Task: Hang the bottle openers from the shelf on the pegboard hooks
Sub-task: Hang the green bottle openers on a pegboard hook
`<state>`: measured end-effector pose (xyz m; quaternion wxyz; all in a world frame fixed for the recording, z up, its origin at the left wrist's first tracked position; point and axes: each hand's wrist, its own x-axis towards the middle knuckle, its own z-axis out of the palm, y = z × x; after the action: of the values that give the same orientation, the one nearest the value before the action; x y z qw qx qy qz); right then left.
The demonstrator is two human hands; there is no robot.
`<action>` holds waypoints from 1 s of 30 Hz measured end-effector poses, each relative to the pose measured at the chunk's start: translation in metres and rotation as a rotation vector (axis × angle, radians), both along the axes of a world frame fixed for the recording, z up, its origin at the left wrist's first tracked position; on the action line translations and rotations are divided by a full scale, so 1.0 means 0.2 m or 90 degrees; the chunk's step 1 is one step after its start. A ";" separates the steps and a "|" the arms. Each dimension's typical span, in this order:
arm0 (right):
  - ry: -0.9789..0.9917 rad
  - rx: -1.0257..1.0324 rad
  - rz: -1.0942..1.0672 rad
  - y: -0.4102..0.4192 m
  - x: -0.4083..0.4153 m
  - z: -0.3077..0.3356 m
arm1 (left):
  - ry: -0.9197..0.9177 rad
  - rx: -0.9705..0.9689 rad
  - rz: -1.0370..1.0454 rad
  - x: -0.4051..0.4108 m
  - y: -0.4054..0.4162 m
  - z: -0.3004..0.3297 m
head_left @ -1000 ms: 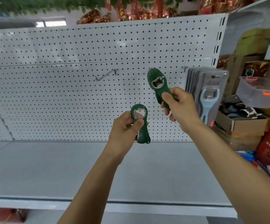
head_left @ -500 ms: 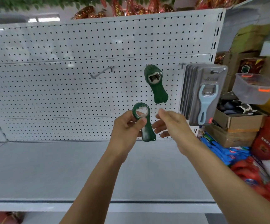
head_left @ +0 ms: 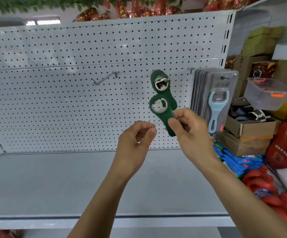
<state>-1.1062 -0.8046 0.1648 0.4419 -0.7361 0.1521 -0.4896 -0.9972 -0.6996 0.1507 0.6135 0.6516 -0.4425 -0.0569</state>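
Observation:
One green bottle opener [head_left: 160,83] hangs on a hook in the middle of the white pegboard [head_left: 70,103]. My right hand [head_left: 189,131] grips the handle of a second green bottle opener [head_left: 160,109], held upright just below and in front of the hung one. My left hand [head_left: 136,140] is beside it, a little lower and to the left, with fingers loosely curled and nothing in it. An empty metal hook [head_left: 105,79] sticks out of the board further left.
Several packaged blue bottle openers [head_left: 215,100] hang on a hook at the board's right end. The grey shelf [head_left: 53,182] lies under the board. Cardboard boxes [head_left: 249,131], a clear plastic tub [head_left: 266,93] and red and blue packets crowd the right side.
The second opener has passed from my left hand to my right, which now lifts it towards the hung one. My left hand has let go and hangs free.

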 end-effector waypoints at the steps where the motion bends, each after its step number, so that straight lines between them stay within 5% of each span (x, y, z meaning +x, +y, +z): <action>1: -0.012 -0.011 -0.014 -0.01 0.00 0.02 | -0.034 0.014 0.013 0.00 0.01 -0.01; 8: -0.054 -0.032 -0.045 -0.08 0.04 0.15 | -0.268 0.110 0.103 0.01 0.04 -0.06; 23: 0.036 0.040 -0.047 -0.22 0.13 0.14 | -0.320 0.152 0.157 0.01 0.06 -0.16; 30: 0.190 -0.007 -0.051 -0.16 0.01 -0.15 | -0.353 0.205 0.188 -0.06 0.08 -0.27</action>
<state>-1.1045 -0.8361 0.1347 0.3905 -0.7964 0.2427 -0.3928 -1.0082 -0.6837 0.0961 0.3610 0.7879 -0.4782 0.1423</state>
